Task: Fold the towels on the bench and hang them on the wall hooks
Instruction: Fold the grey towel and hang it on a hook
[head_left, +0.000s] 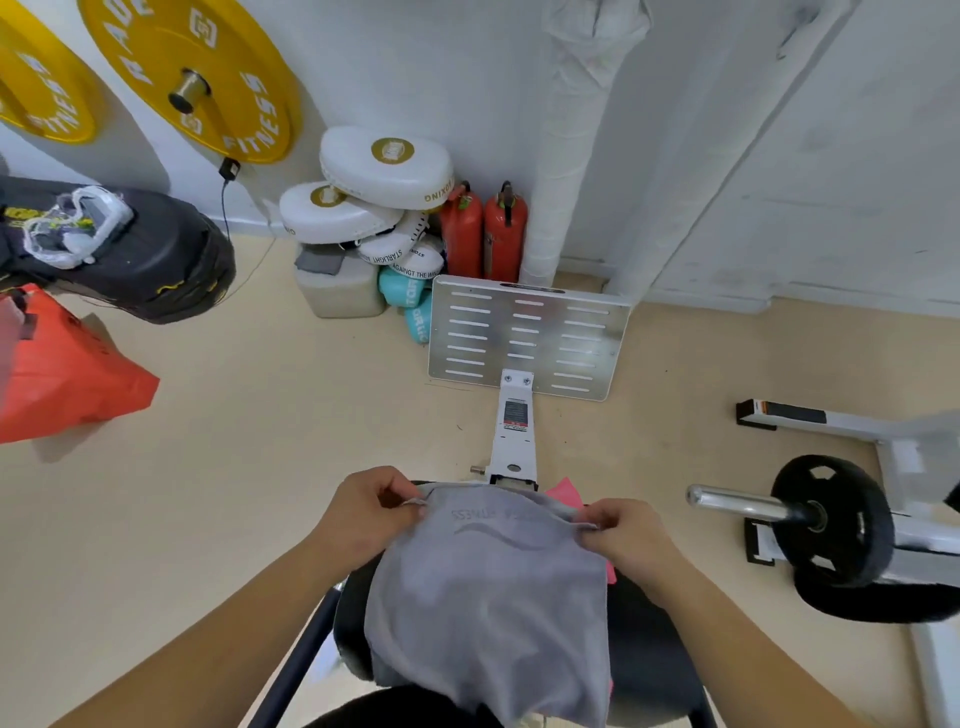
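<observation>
A grey towel (488, 587) with a stitched logo lies spread over the black bench pad (649, 654) right below me. My left hand (363, 512) pinches its far left corner and my right hand (626, 538) pinches its far right corner. A pink towel (566, 491) peeks out from under the grey one at the far right edge. A pale cloth (597, 36) hangs high on the wall above a white pipe. No hook shows clearly.
The bench's white frame and slotted metal footplate (524, 338) stretch ahead. Two red fire extinguishers (483, 234) and stacked white boxing pads (374, 197) stand by the wall. A barbell with a black plate (831, 519) lies right; an orange bag (62, 374) left.
</observation>
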